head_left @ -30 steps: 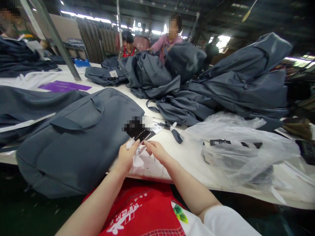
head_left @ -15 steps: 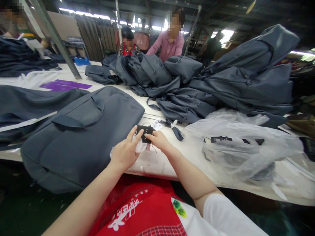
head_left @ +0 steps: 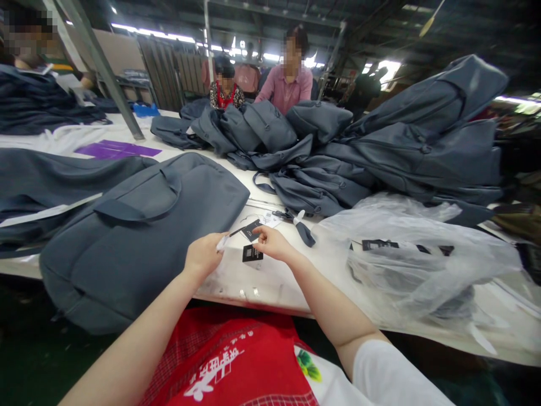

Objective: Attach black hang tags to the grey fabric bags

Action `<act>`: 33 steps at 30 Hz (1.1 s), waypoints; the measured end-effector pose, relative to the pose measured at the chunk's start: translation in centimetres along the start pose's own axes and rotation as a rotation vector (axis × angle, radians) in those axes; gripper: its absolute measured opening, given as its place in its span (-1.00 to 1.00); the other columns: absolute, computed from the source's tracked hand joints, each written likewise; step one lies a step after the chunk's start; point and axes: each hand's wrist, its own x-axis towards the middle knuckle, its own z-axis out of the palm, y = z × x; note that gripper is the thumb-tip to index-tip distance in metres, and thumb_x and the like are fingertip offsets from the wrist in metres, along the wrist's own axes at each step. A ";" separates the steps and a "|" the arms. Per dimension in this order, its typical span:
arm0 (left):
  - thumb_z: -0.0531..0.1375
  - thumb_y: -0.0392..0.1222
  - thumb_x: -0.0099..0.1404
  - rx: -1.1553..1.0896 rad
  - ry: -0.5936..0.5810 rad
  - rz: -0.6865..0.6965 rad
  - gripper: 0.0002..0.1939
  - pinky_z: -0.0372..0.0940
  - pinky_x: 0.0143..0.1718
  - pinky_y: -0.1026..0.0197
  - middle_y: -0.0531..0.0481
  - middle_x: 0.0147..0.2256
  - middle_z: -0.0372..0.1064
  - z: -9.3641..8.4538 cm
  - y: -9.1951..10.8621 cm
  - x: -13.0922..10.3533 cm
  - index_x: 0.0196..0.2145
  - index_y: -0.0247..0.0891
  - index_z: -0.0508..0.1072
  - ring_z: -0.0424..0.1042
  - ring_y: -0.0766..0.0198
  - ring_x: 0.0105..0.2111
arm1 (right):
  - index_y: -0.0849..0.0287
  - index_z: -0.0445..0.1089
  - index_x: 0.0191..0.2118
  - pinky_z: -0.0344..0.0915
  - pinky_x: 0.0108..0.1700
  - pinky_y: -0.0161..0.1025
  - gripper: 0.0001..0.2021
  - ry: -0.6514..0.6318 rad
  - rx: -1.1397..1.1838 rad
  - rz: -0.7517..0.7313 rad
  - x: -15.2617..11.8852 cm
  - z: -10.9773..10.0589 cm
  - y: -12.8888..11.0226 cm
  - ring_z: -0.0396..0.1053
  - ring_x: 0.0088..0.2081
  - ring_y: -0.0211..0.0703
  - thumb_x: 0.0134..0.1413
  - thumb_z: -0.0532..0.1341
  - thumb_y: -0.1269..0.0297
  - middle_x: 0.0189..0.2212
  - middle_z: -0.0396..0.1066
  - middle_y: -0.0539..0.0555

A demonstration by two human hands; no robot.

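Note:
My left hand (head_left: 205,254) is closed around a small white piece (head_left: 222,243), with a thin dark strip sticking out toward the right. My right hand (head_left: 273,242) has its fingers partly curled and apart, with nothing seen between them, just beside a black tag (head_left: 252,230). A second black tag (head_left: 252,253) with white print lies on the white table below that hand. Left of my hands lies a large blue-grey bag (head_left: 139,242) with a handle on top. A dark cord with a white band (head_left: 302,225) rests to the right.
Blue-grey bags (head_left: 338,163) are heaped across the far side of the table (head_left: 291,287). Clear plastic wrapping (head_left: 401,259) covers the right. Purple sheets (head_left: 118,149) lie at the back left, near a metal post (head_left: 105,73). Two people stand behind the heap, another at far left.
My hands have moved apart. The black tag that was between them has left my right fingers, and two black tags now show at the table. My left hand has closed and shifted slightly left.

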 end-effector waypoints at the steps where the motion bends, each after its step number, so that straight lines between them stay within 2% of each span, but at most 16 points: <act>1: 0.03 -0.28 0.23 -0.001 -0.012 -0.010 -0.55 0.27 -0.02 0.22 0.04 0.02 0.44 0.2 0.0 0.0 0.05 -0.08 0.42 0.41 0.16 0.01 | 0.27 0.34 -0.06 0.19 -0.36 -0.34 -0.60 0.005 -0.022 0.007 0.0 0.0 0.1 0.28 -0.49 -0.30 -0.12 0.24 0.46 -0.57 0.31 -0.13; 4: 0.01 -0.22 0.27 -0.005 -0.048 -0.024 -0.60 0.28 -0.04 0.20 0.01 0.00 0.45 0.5 -0.1 0.2 0.01 -0.07 0.46 0.42 0.13 -0.01 | 0.27 0.33 -0.02 0.23 -0.32 -0.34 -0.58 0.013 -0.121 0.065 -0.1 -0.1 0.3 0.34 -0.42 -0.27 -0.10 0.26 0.41 -0.45 0.40 -0.06; 6: 0.01 -0.21 0.27 -0.006 -0.077 -0.017 -0.61 0.29 -0.07 0.19 0.01 -0.02 0.46 0.6 0.0 0.3 -0.02 -0.05 0.47 0.43 0.10 -0.03 | 0.26 0.27 0.06 0.26 -0.23 -0.30 -0.44 0.012 -0.325 0.103 -0.3 -0.2 0.4 0.39 -0.26 -0.18 -0.12 0.32 0.28 -0.23 0.45 0.08; 8: 0.02 -0.21 0.25 -0.006 -0.111 -0.001 -0.61 0.29 -0.10 0.17 0.00 -0.04 0.47 0.6 0.2 0.4 -0.04 -0.03 0.48 0.43 0.08 -0.04 | 0.28 0.24 0.11 0.27 -0.17 -0.25 -0.32 -0.033 -0.548 0.132 -0.4 -0.1 0.6 0.39 -0.12 -0.04 -0.19 0.37 0.18 -0.06 0.40 0.22; 10: 0.03 -0.22 0.23 -0.004 -0.141 0.016 -0.62 0.29 -0.14 0.17 -0.02 -0.06 0.48 0.6 0.6 0.4 -0.06 -0.03 0.49 0.44 0.06 -0.06 | 0.30 0.34 0.01 0.28 -0.19 -0.20 -0.35 -0.125 -0.677 0.159 -0.4 -0.1 0.7 0.40 -0.13 0.08 -0.28 0.41 0.17 -0.10 0.43 0.29; 13: 0.02 -0.22 0.22 -0.003 -0.182 0.026 -0.65 0.27 -0.20 0.18 -0.05 -0.13 0.51 0.6 1.1 0.5 -0.14 -0.06 0.52 0.46 0.05 -0.12 | 0.28 0.44 -0.19 0.27 -0.26 -0.18 -0.48 -0.237 -0.718 0.154 -0.4 -0.5 0.4 0.43 -0.24 0.12 -0.40 0.45 0.17 -0.27 0.49 0.26; 15: 0.02 -0.18 0.23 -0.008 -0.215 0.019 -0.69 0.25 -0.25 0.20 -0.08 -0.17 0.52 0.4 1.0 0.6 -0.20 -0.09 0.53 0.47 0.07 -0.17 | 0.23 0.43 -0.15 0.26 -0.24 -0.20 -0.44 -0.271 -0.729 0.105 -0.6 -1.0 -0.3 0.43 -0.22 0.09 -0.40 0.46 0.17 -0.24 0.49 0.21; 18: 0.03 -0.09 0.25 -0.025 -0.277 -0.001 -0.71 0.21 -0.34 0.24 -0.10 -0.24 0.53 -0.3 0.4 0.9 -0.27 -0.13 0.54 0.48 0.10 -0.25 | 0.14 0.38 -0.03 0.24 -0.21 -0.24 -0.39 -0.317 -0.738 -0.067 -1.5 -2.0 -2.2 0.42 -0.18 0.02 -0.33 0.44 0.18 -0.18 0.47 0.14; 20: 0.06 -0.03 0.22 -0.035 -0.324 -0.006 -0.72 0.17 -0.40 0.24 -0.11 -0.29 0.53 -1.1 0.1 1.1 -0.32 -0.14 0.54 0.47 0.10 -0.30 | 0.13 0.38 -0.01 0.23 -0.24 -0.26 -0.42 -0.354 -0.773 -0.194 -2.3 -2.5 -3.7 0.42 -0.20 -0.01 -0.27 0.42 0.21 -0.19 0.45 0.13; 23: 0.13 -0.04 0.14 -0.041 -0.395 0.009 -0.75 0.14 -0.42 0.21 -0.16 -0.36 0.52 -2.3 0.1 1.2 -0.40 -0.19 0.54 0.45 0.07 -0.35 | 0.14 0.39 -0.04 0.22 -0.30 -0.26 -0.52 -0.427 -0.844 -0.302 -3.3 -2.8 -5.6 0.43 -0.25 -0.02 -0.19 0.37 0.32 -0.24 0.43 0.13; 25: 0.15 -0.08 0.09 -0.057 -0.452 0.035 -0.79 0.12 -0.43 0.19 -0.17 -0.42 0.49 -2.8 0.5 1.1 -0.47 -0.22 0.53 0.43 0.07 -0.41 | 0.16 0.37 -0.03 0.23 -0.28 -0.26 -0.50 -0.473 -0.836 -0.343 -3.6 -2.6 -6.5 0.43 -0.22 -0.01 -0.20 0.39 0.32 -0.23 0.44 0.13; 29: 0.14 -0.12 0.06 -0.184 -0.618 0.121 -0.81 0.12 -0.46 0.21 -0.08 -0.54 0.42 -2.9 1.1 0.7 -0.57 -0.25 0.47 0.35 0.17 -0.51 | 0.20 0.28 0.00 0.24 -0.22 -0.25 -0.37 -0.459 -0.802 -0.369 -3.5 -1.8 -7.1 0.42 -0.16 0.01 -0.26 0.46 0.27 -0.19 0.44 0.14; 33: 0.11 -0.17 0.03 -0.364 -0.744 0.167 -0.85 0.17 -0.43 0.26 0.00 -0.50 0.42 -2.4 0.2 0.5 -0.53 -0.26 0.44 0.35 0.22 -0.46 | 0.19 0.31 -0.09 0.23 -0.24 -0.25 -0.61 -0.481 -0.893 -0.439 -3.6 -1.2 -7.4 0.40 -0.20 -0.06 -0.08 0.37 0.34 -0.18 0.37 0.15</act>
